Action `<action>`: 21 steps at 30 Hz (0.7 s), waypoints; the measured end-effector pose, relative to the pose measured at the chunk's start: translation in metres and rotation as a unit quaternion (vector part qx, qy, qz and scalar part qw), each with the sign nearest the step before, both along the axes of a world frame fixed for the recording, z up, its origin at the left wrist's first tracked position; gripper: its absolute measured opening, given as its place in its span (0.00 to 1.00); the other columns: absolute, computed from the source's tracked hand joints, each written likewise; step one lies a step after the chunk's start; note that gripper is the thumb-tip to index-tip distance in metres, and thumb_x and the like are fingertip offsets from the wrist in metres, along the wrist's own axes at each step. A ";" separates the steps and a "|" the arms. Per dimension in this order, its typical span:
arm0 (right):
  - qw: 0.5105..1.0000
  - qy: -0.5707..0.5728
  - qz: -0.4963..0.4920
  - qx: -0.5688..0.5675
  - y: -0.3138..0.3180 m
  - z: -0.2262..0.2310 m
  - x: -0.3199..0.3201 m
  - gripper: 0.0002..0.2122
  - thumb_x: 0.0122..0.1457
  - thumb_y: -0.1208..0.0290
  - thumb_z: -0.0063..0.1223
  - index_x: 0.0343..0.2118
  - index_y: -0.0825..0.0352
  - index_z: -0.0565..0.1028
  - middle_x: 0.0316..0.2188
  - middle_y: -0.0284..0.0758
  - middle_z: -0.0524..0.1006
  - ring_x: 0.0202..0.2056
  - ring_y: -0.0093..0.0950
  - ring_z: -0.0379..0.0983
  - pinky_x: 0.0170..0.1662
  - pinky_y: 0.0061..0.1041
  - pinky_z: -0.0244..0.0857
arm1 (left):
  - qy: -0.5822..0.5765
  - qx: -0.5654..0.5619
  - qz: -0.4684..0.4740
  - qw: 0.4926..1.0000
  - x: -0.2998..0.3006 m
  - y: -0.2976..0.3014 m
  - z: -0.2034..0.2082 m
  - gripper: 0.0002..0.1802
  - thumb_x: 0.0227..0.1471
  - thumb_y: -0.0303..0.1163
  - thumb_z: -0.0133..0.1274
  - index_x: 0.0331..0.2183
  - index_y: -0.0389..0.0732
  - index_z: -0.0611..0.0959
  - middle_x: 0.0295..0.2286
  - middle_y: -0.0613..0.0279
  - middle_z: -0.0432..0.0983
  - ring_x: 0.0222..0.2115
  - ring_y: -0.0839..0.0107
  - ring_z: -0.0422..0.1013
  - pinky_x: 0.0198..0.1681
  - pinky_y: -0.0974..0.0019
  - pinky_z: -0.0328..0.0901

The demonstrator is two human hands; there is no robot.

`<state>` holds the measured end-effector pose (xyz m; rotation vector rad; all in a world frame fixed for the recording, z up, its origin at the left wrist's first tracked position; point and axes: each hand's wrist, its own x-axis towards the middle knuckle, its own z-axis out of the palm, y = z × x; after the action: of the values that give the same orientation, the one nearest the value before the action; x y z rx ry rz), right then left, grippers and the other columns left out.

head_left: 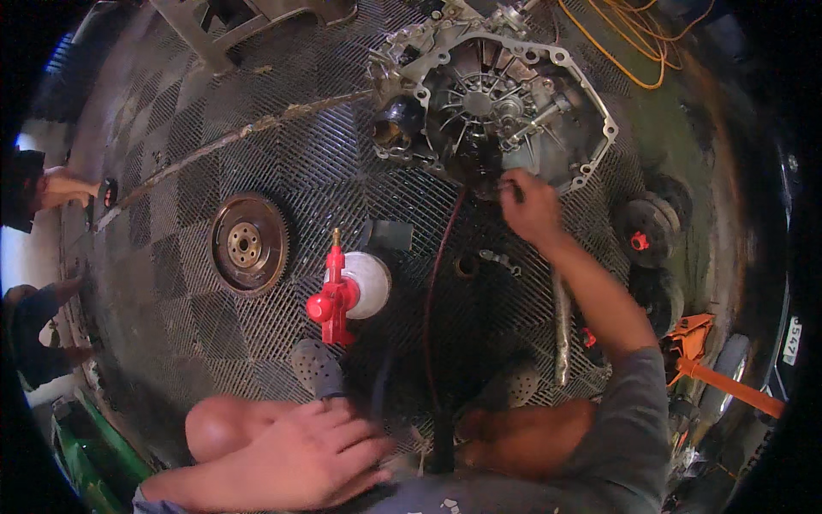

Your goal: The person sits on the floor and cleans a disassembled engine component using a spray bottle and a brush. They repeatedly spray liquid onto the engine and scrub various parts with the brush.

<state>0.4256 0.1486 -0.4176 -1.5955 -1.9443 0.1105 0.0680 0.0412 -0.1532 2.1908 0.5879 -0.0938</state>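
And there's the right hand (531, 208) at the lower rim of the big grey metal bell-shaped housing (479, 104), which sits on the patterned dark floor (175, 343), fingers curled; whether they grip anything, no telling. The left hand (324, 450), open, shows nothing in it. Progress? The housing gapes, inner parts bare; 1 brown toothed metal disc (246, 247) lies apart, not fitted. It looks mid-job; how much remains can't be told.
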 end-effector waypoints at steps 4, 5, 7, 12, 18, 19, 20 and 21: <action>0.962 0.200 -0.143 -0.116 -0.016 -0.005 0.037 0.08 0.59 0.69 0.56 0.37 0.68 0.76 0.24 0.38 0.80 0.19 0.23 0.73 0.21 0.23 0.65 | 0.045 -0.014 -0.081 0.996 0.004 -0.001 -0.009 0.19 0.55 0.42 0.52 0.43 0.40 0.78 0.30 0.62 0.75 0.29 0.66 0.73 0.33 0.67 0.67; 0.937 0.290 -0.146 -0.133 -0.018 -0.010 0.043 0.08 0.59 0.68 0.56 0.37 0.68 0.77 0.24 0.37 0.80 0.18 0.20 0.72 0.20 0.21 0.64 | 0.077 -0.001 -0.109 0.991 0.005 0.000 -0.013 0.19 0.56 0.42 0.51 0.44 0.40 0.77 0.31 0.62 0.75 0.29 0.66 0.73 0.34 0.67 0.67; 0.869 0.446 -0.153 -0.146 -0.011 -0.022 0.047 0.09 0.61 0.65 0.55 0.36 0.67 0.77 0.23 0.35 0.80 0.18 0.17 0.70 0.19 0.19 0.62 | 0.036 -0.027 -0.153 0.987 0.010 -0.003 -0.022 0.20 0.57 0.42 0.49 0.47 0.39 0.76 0.33 0.61 0.74 0.32 0.66 0.73 0.38 0.67 0.67; 0.912 0.271 -0.254 -0.174 0.035 -0.049 0.026 0.12 0.62 0.63 0.54 0.35 0.70 0.76 0.21 0.33 0.78 0.21 0.21 0.74 0.22 0.20 0.65 | 0.093 -0.058 -0.124 0.986 0.021 -0.006 -0.002 0.17 0.56 0.37 0.46 0.43 0.36 0.77 0.41 0.52 0.74 0.43 0.56 0.71 0.51 0.54 0.63; 0.946 0.279 -0.057 -0.152 0.012 -0.046 -0.009 0.10 0.63 0.67 0.53 0.34 0.70 0.77 0.20 0.28 0.75 0.21 0.16 0.71 0.23 0.19 0.64 | 0.079 0.016 -0.127 0.989 0.011 0.010 -0.003 0.25 0.56 0.40 0.48 0.51 0.35 0.73 0.42 0.54 0.73 0.41 0.61 0.71 0.47 0.60 0.63; 0.941 0.292 0.018 -0.167 0.004 -0.041 -0.007 0.09 0.63 0.68 0.53 0.34 0.69 0.77 0.19 0.27 0.75 0.21 0.15 0.70 0.23 0.19 0.64 | 0.092 -0.043 -0.076 0.992 0.008 0.008 -0.001 0.25 0.55 0.37 0.46 0.51 0.34 0.72 0.46 0.49 0.71 0.46 0.57 0.69 0.52 0.56 0.61; 0.946 0.265 -0.048 -0.182 -0.002 -0.034 0.003 0.10 0.58 0.68 0.57 0.33 0.71 0.79 0.27 0.35 0.81 0.28 0.20 0.75 0.34 0.23 0.68 | 0.105 -0.102 -0.023 0.989 0.004 0.005 0.001 0.25 0.54 0.34 0.43 0.52 0.32 0.71 0.50 0.44 0.69 0.51 0.53 0.67 0.57 0.52 0.59; 0.948 0.262 -0.081 -0.160 -0.005 -0.028 0.013 0.09 0.58 0.68 0.57 0.33 0.71 0.79 0.26 0.35 0.81 0.29 0.20 0.75 0.35 0.23 0.68 | 0.110 -0.067 -0.061 0.990 -0.002 0.005 0.003 0.26 0.54 0.33 0.43 0.54 0.33 0.70 0.51 0.44 0.69 0.51 0.53 0.67 0.57 0.52 0.59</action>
<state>0.4383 0.1431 -0.4452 -1.7010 -1.4267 0.7375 0.0660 0.0464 -0.1505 2.0977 0.5510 -0.4326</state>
